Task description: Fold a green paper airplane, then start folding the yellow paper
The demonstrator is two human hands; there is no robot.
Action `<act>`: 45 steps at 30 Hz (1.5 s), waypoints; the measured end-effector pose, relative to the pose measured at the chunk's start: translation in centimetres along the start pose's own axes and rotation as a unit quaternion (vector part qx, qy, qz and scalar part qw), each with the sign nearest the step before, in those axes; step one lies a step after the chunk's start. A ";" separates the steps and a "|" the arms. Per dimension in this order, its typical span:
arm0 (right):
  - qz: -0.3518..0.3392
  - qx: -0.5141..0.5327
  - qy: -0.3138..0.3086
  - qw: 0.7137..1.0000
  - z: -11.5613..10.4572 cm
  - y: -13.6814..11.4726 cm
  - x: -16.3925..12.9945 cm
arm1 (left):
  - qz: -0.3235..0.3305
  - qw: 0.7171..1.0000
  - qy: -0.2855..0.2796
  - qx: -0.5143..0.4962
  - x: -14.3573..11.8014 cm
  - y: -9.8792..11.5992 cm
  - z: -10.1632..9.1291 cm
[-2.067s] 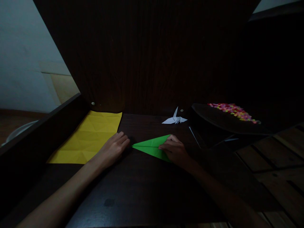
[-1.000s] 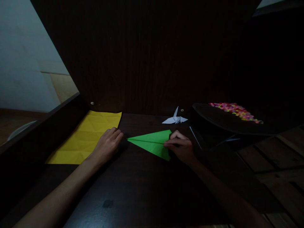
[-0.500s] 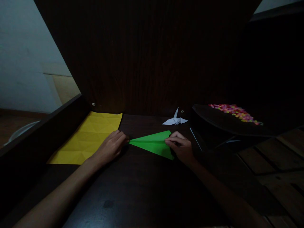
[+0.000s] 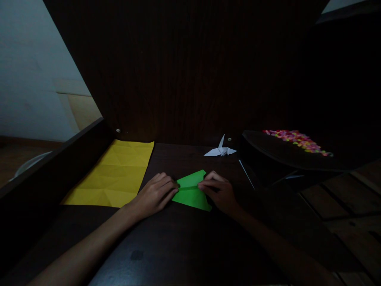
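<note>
A folded green sheet of paper (image 4: pixel 190 192) lies on the dark tabletop between my hands, a crease running along its middle. My left hand (image 4: pixel 157 192) covers its narrow left end, the fingers closed on it. At the wide right end, my right hand (image 4: pixel 217 190) pinches the paper near the central crease. Just behind, a white paper crane (image 4: pixel 220 151) stands by the back panel. To the left is a creased yellow sheet of paper (image 4: pixel 116 171), lying flat beyond my left forearm.
A dark curved object (image 4: pixel 268 153) with a cluster of small colourful pieces (image 4: pixel 297 141) stands at the right. Beside it lies a thin white strip (image 4: pixel 246 173). A raised wooden side board (image 4: pixel 59 151) bounds the table on the left, and a tall dark panel (image 4: pixel 184 71) rises behind.
My left hand has moved right over the paper's narrow tip, hiding it. The green paper and my right hand have shifted slightly left and nearer to me.
</note>
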State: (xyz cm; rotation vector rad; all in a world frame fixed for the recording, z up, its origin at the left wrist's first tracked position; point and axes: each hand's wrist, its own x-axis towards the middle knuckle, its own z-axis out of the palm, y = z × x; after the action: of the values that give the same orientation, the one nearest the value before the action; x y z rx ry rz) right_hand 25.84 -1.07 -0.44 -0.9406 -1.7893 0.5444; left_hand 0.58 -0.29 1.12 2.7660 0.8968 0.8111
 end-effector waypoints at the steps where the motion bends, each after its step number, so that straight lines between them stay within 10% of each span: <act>1: -0.002 0.005 -0.004 1.000 0.2 -0.1 -0.1 | -0.003 1.000 0.001 -0.010 0.0 0.2 0.1; 29: -0.013 -0.005 -0.002 1.000 0.7 -0.6 -0.4 | 0.024 0.997 0.063 0.045 -0.2 0.3 0.1; 45: 0.002 -0.023 0.039 0.999 -1.2 0.6 0.6 | 0.021 0.996 -0.003 0.087 -0.5 -1.5 -0.5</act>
State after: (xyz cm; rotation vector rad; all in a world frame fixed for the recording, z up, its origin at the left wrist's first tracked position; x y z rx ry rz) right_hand 27.04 -0.28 -0.08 -0.9832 -1.7362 0.4646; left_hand -0.81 0.63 0.96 2.9445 0.9526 0.7636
